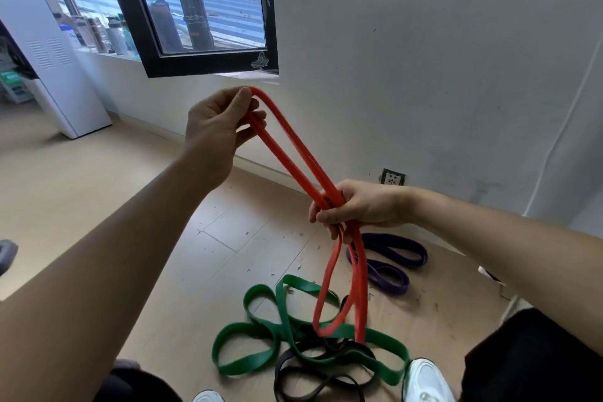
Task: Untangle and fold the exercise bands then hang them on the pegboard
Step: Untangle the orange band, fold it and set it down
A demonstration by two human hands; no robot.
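Red rubber exercise band (295, 157), a long flat loop, is running doubled between the two hands, held in the air above the pale wooden floor (98, 173). Folding this band looks to be the step in hand.

To do it well, the strands between the hands should be lying flat and side by side, with no twist carried into the fold. The slack hanging below the lower hand should be gathered up in even lengths. It should also be lifted clear of the pile beneath, so that it is not dragging the other bands along.

The left grip (215, 122) is pinching the upper bend of the loop, thumb pressing on top and fingers curling underneath, so it is clamped on the band. The right grip (362, 206) is wrapping its fingers round the gathered strands lower down, also clamped on the band.

Below that hand the rest of the band is dangling in loose loops. Whether the lowest loop is merely hanging over the pile or threading through it cannot be told.

On the floor a wide green rubber band (248, 333) is lying in curls, interlaced with a thin black rubber band (295, 378). A purple rubber band (391, 259) is lying apart, nearer the wall. No pegboard is showing.
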